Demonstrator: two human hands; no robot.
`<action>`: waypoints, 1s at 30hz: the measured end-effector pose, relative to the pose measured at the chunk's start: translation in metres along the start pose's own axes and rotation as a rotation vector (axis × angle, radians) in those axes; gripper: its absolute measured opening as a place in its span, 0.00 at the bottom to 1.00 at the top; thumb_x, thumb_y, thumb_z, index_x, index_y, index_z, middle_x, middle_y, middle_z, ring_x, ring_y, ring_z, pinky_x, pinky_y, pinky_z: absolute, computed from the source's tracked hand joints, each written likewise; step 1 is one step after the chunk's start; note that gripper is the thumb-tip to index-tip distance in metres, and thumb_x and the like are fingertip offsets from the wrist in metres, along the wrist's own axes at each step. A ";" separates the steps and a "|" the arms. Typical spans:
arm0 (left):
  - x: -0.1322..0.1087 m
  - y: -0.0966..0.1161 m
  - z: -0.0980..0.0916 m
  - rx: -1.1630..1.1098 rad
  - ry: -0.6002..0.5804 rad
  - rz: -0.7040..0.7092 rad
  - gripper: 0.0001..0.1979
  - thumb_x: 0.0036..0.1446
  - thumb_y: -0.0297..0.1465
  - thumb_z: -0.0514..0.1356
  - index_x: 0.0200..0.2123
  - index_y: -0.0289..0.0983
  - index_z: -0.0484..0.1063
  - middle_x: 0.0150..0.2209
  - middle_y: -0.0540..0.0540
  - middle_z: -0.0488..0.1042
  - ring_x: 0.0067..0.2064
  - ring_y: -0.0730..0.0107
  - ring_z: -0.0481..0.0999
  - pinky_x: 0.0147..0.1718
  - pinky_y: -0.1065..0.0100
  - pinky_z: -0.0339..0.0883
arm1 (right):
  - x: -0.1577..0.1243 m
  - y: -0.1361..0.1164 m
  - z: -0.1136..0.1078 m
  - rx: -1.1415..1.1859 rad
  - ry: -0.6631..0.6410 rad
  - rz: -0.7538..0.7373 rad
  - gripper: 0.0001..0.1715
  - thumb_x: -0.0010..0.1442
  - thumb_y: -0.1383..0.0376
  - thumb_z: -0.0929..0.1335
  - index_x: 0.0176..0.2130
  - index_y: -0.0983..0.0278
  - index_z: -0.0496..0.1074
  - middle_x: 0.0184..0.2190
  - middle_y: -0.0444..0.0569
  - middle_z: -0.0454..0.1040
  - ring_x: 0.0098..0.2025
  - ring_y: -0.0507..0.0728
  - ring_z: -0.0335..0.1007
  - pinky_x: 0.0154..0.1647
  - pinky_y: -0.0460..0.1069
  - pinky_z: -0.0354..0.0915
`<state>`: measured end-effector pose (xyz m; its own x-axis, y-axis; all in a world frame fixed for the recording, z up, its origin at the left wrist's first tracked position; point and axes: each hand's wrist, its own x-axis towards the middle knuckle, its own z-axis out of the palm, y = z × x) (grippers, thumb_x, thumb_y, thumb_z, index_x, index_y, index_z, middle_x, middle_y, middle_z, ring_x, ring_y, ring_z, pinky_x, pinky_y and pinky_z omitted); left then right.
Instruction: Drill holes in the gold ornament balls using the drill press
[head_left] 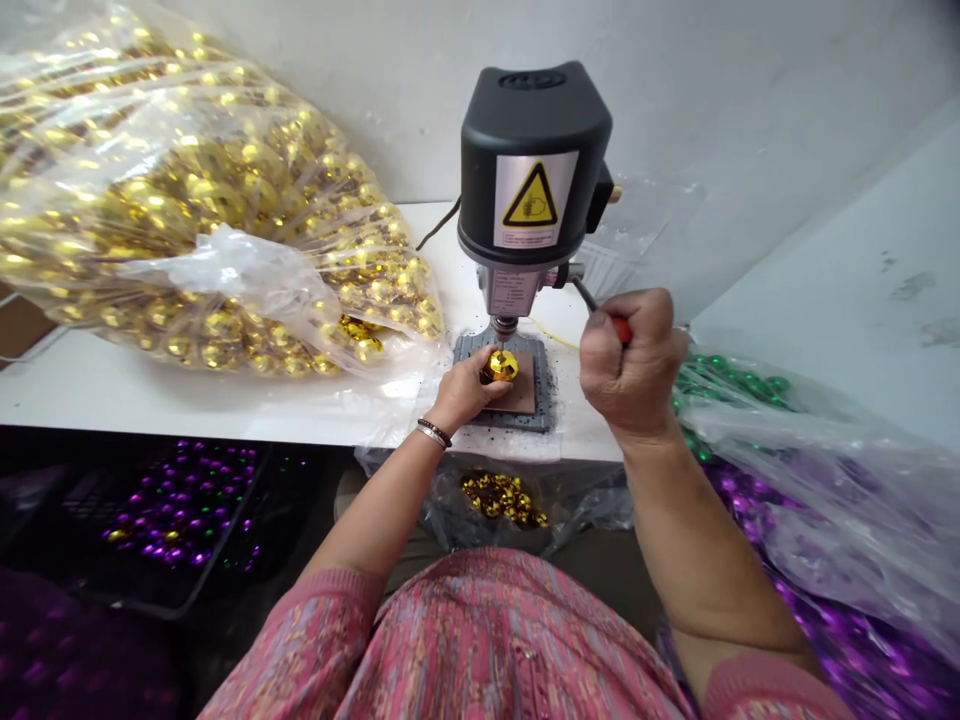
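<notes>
Pinning a shiny gold ball (501, 365) beneath a small black drill press (534, 160), the left hand (466, 392) reaches in from about 8 o'clock, its fingers (480, 372) curled narrowly and closed on the ball's near side. The ball sits on a brown pad (523, 395) on the press's grey base (471, 352), right against those fingertips and just beyond them at about 1 o'clock. It lies directly under the chuck (504, 325), and the thin bit appears to meet its top.

The right hand (630, 365), at about 3 o'clock from the ball, forms a tight fist, its fingers wrapped fully around a red-handled lever (619, 328). Good work here likely depends on keeping the ball centred under the bit, holding it firmly with the fingers clear of the tip, and drawing the lever slowly and evenly.

A large clear bag of gold balls (187, 205) slumps on the white table (225, 400) at about 10 o'clock. A smaller heap of gold balls (501, 498) lies in a dark bag at 6 o'clock, purple and green balls (825, 540) fill clear plastic at 4 o'clock, and a black crate of purple balls (180, 510) sits at 8 o'clock.
</notes>
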<state>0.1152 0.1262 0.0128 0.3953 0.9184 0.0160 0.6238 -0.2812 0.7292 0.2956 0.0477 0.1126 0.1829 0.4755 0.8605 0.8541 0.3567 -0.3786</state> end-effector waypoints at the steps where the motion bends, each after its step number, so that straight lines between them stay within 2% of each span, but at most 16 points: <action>1: 0.000 0.000 0.000 -0.005 -0.002 0.003 0.36 0.53 0.35 0.71 0.65 0.42 0.69 0.54 0.43 0.80 0.52 0.55 0.79 0.52 0.61 0.71 | -0.002 0.001 0.001 -0.005 0.014 -0.015 0.08 0.66 0.60 0.62 0.35 0.61 0.64 0.25 0.42 0.62 0.26 0.49 0.59 0.33 0.48 0.62; 7: 0.001 -0.005 -0.002 -0.071 -0.024 -0.002 0.38 0.51 0.37 0.72 0.65 0.44 0.69 0.52 0.46 0.81 0.52 0.56 0.80 0.52 0.62 0.72 | -0.011 0.007 0.007 -0.001 0.063 -0.057 0.04 0.64 0.64 0.63 0.36 0.61 0.65 0.26 0.42 0.63 0.27 0.49 0.60 0.32 0.47 0.60; 10: 0.002 -0.006 -0.001 -0.072 -0.031 -0.010 0.38 0.52 0.37 0.71 0.66 0.44 0.68 0.54 0.46 0.80 0.53 0.57 0.79 0.53 0.63 0.71 | -0.014 0.009 0.010 0.030 0.090 -0.055 0.02 0.63 0.65 0.64 0.36 0.62 0.65 0.26 0.42 0.64 0.28 0.49 0.60 0.32 0.47 0.59; 15: 0.002 -0.003 -0.002 -0.022 -0.044 -0.008 0.37 0.53 0.37 0.70 0.66 0.44 0.68 0.56 0.45 0.79 0.55 0.57 0.79 0.54 0.63 0.70 | -0.020 0.011 0.016 0.037 0.149 -0.041 0.03 0.62 0.65 0.64 0.36 0.62 0.66 0.26 0.42 0.65 0.27 0.49 0.60 0.31 0.47 0.60; 21: 0.000 -0.001 -0.002 0.023 -0.041 -0.026 0.36 0.54 0.38 0.70 0.66 0.43 0.68 0.54 0.45 0.80 0.52 0.58 0.80 0.52 0.63 0.71 | -0.032 0.009 0.024 0.079 0.203 -0.055 0.05 0.63 0.65 0.63 0.33 0.63 0.64 0.26 0.43 0.65 0.27 0.49 0.61 0.30 0.46 0.60; 23: 0.000 0.000 -0.001 0.014 -0.035 -0.036 0.36 0.53 0.37 0.70 0.65 0.43 0.68 0.54 0.45 0.80 0.52 0.58 0.79 0.52 0.63 0.71 | -0.023 0.006 0.024 0.086 0.225 -0.020 0.07 0.64 0.64 0.62 0.33 0.63 0.63 0.26 0.43 0.64 0.27 0.49 0.61 0.30 0.46 0.60; 26: -0.003 0.002 0.000 -0.031 0.000 -0.024 0.35 0.51 0.35 0.71 0.63 0.41 0.71 0.53 0.44 0.80 0.52 0.58 0.79 0.53 0.62 0.71 | 0.006 -0.001 0.019 0.115 0.248 0.089 0.12 0.65 0.59 0.61 0.31 0.62 0.62 0.24 0.42 0.62 0.27 0.49 0.60 0.30 0.47 0.60; 30: -0.022 0.005 -0.005 -0.124 0.060 0.013 0.32 0.50 0.32 0.71 0.60 0.39 0.73 0.49 0.45 0.81 0.50 0.59 0.80 0.53 0.61 0.72 | 0.043 -0.010 0.012 0.173 0.152 0.272 0.14 0.64 0.56 0.61 0.29 0.61 0.60 0.22 0.40 0.60 0.25 0.48 0.57 0.30 0.47 0.57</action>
<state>0.1058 0.1058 0.0192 0.3596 0.9309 0.0642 0.5296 -0.2603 0.8073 0.2890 0.0745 0.1490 0.4739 0.4518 0.7559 0.6712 0.3703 -0.6421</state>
